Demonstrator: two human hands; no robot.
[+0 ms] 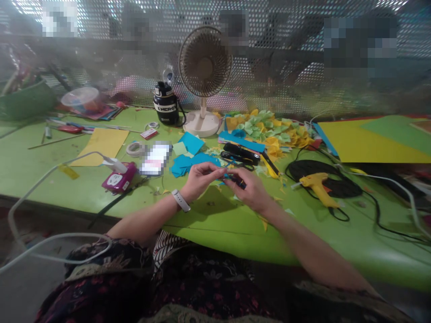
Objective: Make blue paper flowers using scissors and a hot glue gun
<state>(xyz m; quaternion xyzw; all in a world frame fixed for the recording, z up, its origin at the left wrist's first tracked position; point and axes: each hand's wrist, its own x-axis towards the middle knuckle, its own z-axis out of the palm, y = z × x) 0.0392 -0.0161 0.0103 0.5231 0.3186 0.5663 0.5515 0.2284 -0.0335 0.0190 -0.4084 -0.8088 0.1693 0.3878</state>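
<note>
My left hand (203, 178) is closed in a pinch on a small piece of blue paper (230, 166), partly hidden by the fingers. Against it, my right hand (251, 190) closes around a dark-handled tool (239, 181) that looks like scissors; its blades are mostly covered. Both hands meet just above the green table, fingertips nearly touching. Right beyond them lie blue paper squares (193, 163) and a black stapler (240, 154). A yellow and black box cutter (270, 164) rests to the right of the stapler, among paper scraps.
Behind stand a fan (204, 121) and a black bottle (166, 105). Folded green and yellow paper pieces (269, 128) are heaped at back right. A yellow glue gun (318, 186) lies by coiled black cable. On the left are a phone (156, 159) and a purple power socket (118, 178).
</note>
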